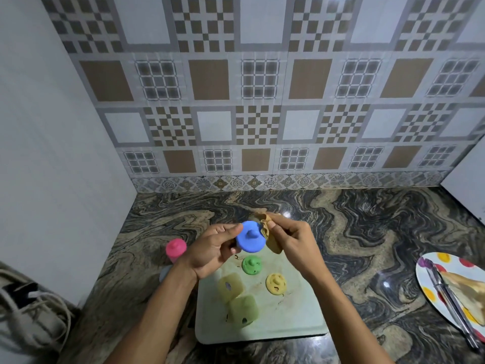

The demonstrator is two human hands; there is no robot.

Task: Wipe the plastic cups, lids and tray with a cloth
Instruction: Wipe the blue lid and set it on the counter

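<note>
My left hand (pixel 210 249) holds a round blue lid (pixel 250 237) with a knob, its top toward me, above the far end of a pale green tray (pixel 296 321). My right hand (pixel 290 239) grips a bunched tan cloth (pixel 267 232) and presses it against the lid's right edge. On the tray lie a green lid (pixel 251 265), a yellow lid (pixel 275 283) and two pale yellow-green cups (pixel 231 286) (pixel 242 311) on their sides. The tray surface shows brownish stains.
A pink cup (pixel 175 249) stands upside down on the marbled counter (pixel 367 232) left of the tray. A dotted plate (pixel 451 287) with metal tongs (pixel 451 306) and a tan cloth sits at the right edge. A bag lies at lower left; tiled walls close behind and left.
</note>
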